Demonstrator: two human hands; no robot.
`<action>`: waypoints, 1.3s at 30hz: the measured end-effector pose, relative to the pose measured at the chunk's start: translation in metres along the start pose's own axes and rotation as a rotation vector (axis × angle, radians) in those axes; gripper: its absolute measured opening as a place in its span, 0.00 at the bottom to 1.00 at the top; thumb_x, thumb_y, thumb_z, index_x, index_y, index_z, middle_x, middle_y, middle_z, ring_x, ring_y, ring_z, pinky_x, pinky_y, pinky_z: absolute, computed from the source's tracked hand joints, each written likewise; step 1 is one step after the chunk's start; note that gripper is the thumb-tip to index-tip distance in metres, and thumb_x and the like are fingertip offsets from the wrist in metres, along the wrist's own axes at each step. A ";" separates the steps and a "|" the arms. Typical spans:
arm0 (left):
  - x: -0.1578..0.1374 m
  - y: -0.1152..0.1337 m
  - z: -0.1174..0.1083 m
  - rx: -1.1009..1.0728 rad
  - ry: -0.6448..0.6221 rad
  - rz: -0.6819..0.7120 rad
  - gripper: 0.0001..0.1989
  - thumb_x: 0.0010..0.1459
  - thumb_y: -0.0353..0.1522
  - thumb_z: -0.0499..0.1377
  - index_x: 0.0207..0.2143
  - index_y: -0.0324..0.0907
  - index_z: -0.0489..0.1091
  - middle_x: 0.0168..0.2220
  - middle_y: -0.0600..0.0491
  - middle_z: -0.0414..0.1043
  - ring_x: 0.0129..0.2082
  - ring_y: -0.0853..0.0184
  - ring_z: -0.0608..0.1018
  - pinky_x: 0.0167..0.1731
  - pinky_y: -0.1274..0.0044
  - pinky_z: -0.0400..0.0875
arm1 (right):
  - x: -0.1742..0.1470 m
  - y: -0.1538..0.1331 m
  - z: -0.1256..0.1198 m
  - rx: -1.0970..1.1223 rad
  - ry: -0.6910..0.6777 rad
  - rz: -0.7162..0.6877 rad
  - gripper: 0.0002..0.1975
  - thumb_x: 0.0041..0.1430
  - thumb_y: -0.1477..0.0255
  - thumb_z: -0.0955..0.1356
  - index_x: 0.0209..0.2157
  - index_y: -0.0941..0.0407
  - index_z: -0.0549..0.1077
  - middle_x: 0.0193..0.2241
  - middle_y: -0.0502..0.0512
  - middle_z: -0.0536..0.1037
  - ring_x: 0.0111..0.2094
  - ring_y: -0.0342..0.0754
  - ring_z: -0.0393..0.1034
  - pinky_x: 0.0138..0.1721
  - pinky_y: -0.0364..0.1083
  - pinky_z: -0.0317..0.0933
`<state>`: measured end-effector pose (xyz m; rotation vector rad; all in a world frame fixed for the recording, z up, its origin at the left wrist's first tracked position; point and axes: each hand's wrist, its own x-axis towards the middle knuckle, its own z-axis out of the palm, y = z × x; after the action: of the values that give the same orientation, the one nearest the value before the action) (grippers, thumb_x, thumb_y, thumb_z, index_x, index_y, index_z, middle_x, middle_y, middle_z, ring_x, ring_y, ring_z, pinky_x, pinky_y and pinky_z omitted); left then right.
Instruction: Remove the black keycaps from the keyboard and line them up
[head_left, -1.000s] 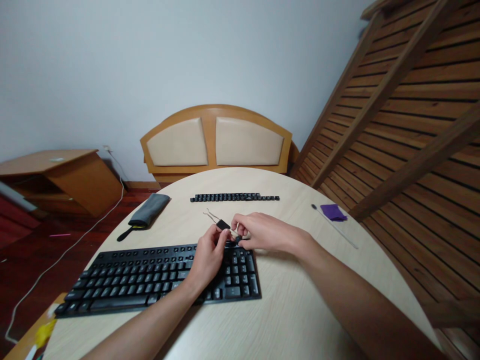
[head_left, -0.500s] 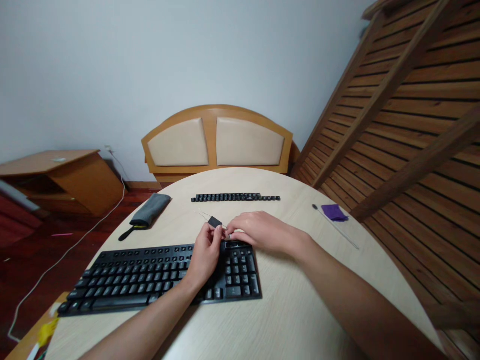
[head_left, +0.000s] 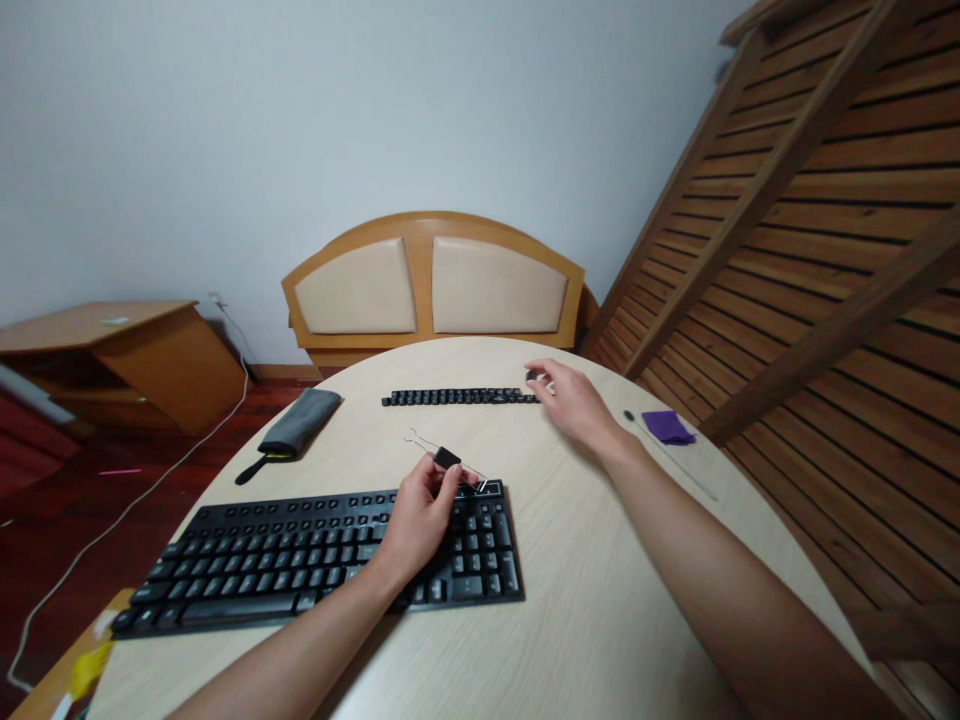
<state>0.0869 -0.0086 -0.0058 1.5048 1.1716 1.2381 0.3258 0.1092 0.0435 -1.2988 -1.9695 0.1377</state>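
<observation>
I have the right hand pinching a key by the key row's right end, the left hand curled around a tool above the keyboard; table spreads rightward to its edge.

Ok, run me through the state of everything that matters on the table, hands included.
Left hand: closed on the wire tool
Wire tool: gripped by its black middle
Right hand: pinching a small black piece
Small black piece: held near the keycap row's right end
Keyboard: upper two rows largely bare, lower rows capped
Keycap row: lined up
Grey pouch: lying flat
Purple cloth: lying flat
</observation>
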 end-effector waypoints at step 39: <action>-0.001 0.004 -0.001 0.069 -0.027 -0.007 0.13 0.64 0.41 0.54 0.35 0.40 0.69 0.35 0.48 0.79 0.37 0.62 0.79 0.40 0.73 0.70 | -0.020 0.114 0.023 -0.243 -0.064 0.295 0.13 0.57 0.73 0.67 0.44 0.54 0.78 0.41 0.57 0.81 0.43 0.52 0.75 0.45 0.48 0.65</action>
<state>0.0866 -0.0102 -0.0023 1.5623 1.2120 1.1800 0.3998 0.1539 -0.0374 -1.7607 -1.8800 0.0851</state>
